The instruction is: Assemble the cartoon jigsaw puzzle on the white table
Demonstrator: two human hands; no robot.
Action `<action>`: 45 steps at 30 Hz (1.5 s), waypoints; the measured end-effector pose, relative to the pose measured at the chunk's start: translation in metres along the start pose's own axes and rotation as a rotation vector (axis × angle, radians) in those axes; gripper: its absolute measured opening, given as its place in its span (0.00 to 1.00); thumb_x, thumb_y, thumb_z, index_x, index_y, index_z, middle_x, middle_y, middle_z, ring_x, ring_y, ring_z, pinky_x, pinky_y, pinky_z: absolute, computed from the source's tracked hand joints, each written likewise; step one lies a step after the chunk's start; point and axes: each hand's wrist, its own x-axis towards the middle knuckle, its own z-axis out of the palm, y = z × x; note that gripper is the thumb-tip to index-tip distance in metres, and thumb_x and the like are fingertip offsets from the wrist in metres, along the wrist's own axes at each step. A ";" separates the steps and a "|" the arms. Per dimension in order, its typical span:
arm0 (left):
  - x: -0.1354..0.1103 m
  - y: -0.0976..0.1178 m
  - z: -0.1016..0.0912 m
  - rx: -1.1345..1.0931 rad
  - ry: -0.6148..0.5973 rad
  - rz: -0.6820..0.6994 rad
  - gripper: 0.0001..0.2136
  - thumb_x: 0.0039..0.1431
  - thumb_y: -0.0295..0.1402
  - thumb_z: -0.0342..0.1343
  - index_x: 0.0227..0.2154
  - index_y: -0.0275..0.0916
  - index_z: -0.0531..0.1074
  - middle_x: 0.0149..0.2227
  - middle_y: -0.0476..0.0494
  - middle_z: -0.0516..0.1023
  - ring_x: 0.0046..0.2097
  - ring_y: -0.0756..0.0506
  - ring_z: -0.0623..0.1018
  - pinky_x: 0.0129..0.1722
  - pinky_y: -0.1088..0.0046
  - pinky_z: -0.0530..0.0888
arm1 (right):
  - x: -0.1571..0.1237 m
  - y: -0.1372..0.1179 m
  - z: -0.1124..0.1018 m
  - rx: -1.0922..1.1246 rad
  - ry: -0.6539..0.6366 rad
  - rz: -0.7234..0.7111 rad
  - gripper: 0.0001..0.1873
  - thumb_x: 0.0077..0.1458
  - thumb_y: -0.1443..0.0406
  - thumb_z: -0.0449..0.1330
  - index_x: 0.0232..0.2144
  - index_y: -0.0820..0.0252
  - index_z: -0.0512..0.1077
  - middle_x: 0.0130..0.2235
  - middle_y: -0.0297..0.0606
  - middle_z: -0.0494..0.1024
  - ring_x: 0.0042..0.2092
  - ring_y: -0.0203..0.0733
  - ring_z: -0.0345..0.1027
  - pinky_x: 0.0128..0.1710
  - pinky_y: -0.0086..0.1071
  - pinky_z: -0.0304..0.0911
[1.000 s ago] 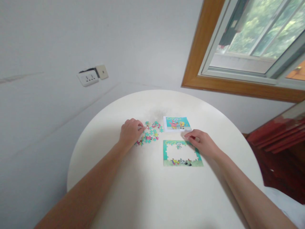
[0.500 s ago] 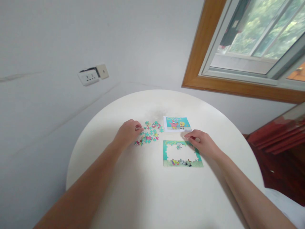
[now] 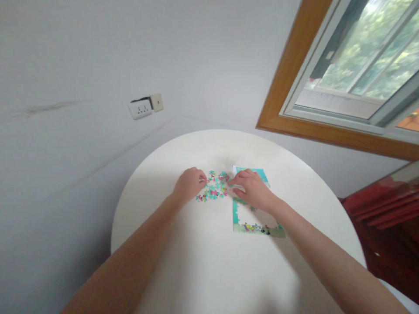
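A heap of loose teal and pink puzzle pieces (image 3: 216, 188) lies on a round white table (image 3: 209, 261). My left hand (image 3: 189, 185) rests at the heap's left edge with fingers curled, fingertips on the pieces. From the right, my right hand (image 3: 251, 188) reaches across to the heap's right edge, its fingers bent and touching pieces there. It covers part of a picture card (image 3: 258, 173) and the top of a partly built puzzle frame (image 3: 255, 224) with a teal border. What either hand pinches, if anything, is too small to see.
A white wall with a socket plate (image 3: 145, 106) stands behind the table. A wood-framed window (image 3: 343, 87) is at the upper right. Dark red furniture (image 3: 389, 218) sits beyond the table's right edge.
My right hand moved left from the puzzle frame's top right corner to the heap's right edge, covering the picture card. My left hand stayed by the heap. The view shifted.
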 end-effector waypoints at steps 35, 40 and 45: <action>-0.002 0.004 -0.001 -0.056 -0.017 0.010 0.10 0.59 0.34 0.54 0.33 0.43 0.81 0.34 0.43 0.81 0.39 0.43 0.79 0.43 0.70 0.71 | 0.100 -0.017 0.032 0.045 -0.206 0.087 0.10 0.51 0.68 0.60 0.36 0.57 0.80 0.38 0.37 0.82 0.38 0.39 0.73 0.36 0.26 0.62; -0.004 0.007 -0.006 -0.058 0.000 0.019 0.08 0.56 0.34 0.57 0.30 0.44 0.81 0.33 0.43 0.81 0.38 0.42 0.79 0.41 0.70 0.71 | 0.097 -0.018 0.034 0.086 -0.160 0.094 0.10 0.50 0.69 0.60 0.35 0.57 0.79 0.37 0.36 0.81 0.38 0.39 0.71 0.37 0.27 0.61; -0.001 0.004 -0.006 -0.125 0.059 0.001 0.08 0.57 0.32 0.55 0.31 0.41 0.81 0.35 0.41 0.82 0.40 0.41 0.78 0.43 0.67 0.72 | 0.094 -0.017 0.029 0.125 -0.074 0.102 0.12 0.52 0.70 0.59 0.38 0.57 0.78 0.40 0.38 0.79 0.42 0.40 0.70 0.43 0.29 0.60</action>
